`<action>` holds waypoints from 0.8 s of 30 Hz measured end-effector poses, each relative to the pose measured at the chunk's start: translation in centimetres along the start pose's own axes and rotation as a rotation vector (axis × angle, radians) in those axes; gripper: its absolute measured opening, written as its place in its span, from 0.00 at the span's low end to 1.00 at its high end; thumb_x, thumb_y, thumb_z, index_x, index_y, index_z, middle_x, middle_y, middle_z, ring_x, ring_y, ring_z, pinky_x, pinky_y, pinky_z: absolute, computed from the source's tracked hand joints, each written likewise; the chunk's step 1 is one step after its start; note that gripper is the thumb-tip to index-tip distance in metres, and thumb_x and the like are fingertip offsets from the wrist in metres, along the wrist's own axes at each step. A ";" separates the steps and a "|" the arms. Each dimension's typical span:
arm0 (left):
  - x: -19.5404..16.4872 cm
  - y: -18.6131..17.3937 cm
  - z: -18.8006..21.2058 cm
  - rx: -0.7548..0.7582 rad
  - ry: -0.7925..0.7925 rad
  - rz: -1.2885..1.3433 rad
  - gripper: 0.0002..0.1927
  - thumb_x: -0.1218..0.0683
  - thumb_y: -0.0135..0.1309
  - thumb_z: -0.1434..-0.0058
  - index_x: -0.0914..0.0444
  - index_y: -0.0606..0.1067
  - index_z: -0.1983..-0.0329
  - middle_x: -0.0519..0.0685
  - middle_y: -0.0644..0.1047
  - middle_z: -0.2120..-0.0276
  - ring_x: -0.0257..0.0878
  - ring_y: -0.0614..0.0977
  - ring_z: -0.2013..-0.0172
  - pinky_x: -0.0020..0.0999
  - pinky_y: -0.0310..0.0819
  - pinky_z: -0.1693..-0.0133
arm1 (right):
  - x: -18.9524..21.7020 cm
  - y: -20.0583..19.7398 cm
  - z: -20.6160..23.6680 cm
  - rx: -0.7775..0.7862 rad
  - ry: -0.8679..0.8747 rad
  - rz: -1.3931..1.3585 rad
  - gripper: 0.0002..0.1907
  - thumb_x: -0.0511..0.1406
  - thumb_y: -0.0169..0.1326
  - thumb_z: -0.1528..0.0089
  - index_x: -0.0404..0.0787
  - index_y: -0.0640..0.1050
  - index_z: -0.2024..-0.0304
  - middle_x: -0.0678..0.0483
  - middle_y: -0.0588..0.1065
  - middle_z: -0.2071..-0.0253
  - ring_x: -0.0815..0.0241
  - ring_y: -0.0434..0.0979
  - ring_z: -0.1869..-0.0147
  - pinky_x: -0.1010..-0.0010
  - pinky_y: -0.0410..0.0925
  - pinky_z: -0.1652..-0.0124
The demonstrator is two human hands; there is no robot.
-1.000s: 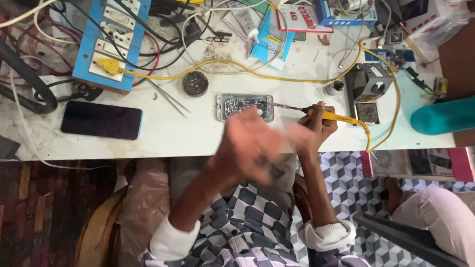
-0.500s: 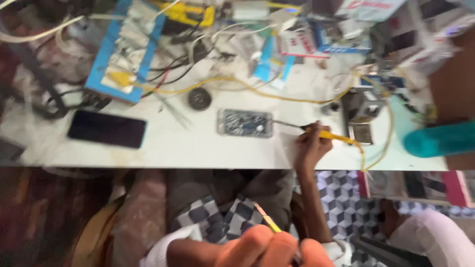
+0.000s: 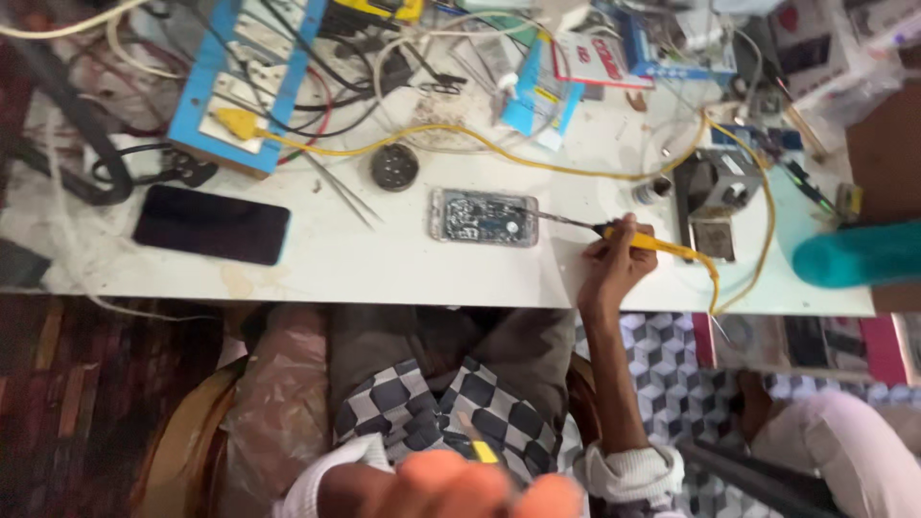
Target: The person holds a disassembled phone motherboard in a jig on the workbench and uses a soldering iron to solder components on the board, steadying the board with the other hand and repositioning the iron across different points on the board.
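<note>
At a cluttered white workbench [image 3: 384, 264], a person's right hand [image 3: 614, 269] closes in a pen grip around a yellow-handled soldering iron [image 3: 638, 238], its thin metal tip reaching left to the right end of an opened smartphone with its circuit board exposed [image 3: 483, 217], which lies flat near the middle of the bench, a little back from the front edge. The left hand [image 3: 451, 489] is raised close to the camera and blurred; it seems pinched on a small yellow-tipped tool [image 3: 477, 439], though the grip cannot be told for sure. A yellow cable [image 3: 480, 144] loops from the iron across the bench to a blue power strip [image 3: 245, 82] at the back left corner. A black-screened phone [image 3: 211, 223] rests near the front left edge, with slim metal tweezers [image 3: 341, 190] and a round dark tin [image 3: 394, 167] between it and the opened handset. Judging by the bared board and the iron at its edge, the phone is already stripped open and board work appears under way, with reassembly not yet begun.
</note>
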State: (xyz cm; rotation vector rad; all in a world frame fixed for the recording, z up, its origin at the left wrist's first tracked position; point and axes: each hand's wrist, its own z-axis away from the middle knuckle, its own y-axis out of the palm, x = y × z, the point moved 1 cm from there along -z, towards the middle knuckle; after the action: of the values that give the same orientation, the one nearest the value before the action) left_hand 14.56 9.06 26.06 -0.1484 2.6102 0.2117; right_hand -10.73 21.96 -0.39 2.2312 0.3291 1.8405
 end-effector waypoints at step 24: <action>25.4 -9.1 9.5 -0.215 -0.526 -0.379 0.25 0.57 0.38 0.22 0.66 0.45 0.29 0.49 0.70 0.73 0.37 0.71 0.71 0.34 0.69 0.62 | 0.5 0.4 0.1 -0.032 0.022 0.060 0.19 0.46 0.53 0.27 0.38 0.72 0.64 0.57 0.68 0.79 0.68 0.67 0.81 0.78 0.58 0.79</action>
State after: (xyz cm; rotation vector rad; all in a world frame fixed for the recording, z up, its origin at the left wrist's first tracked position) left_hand -1.42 0.21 4.05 -0.5740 1.9887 0.3419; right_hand -10.53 21.72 0.21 2.2242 0.2382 1.8879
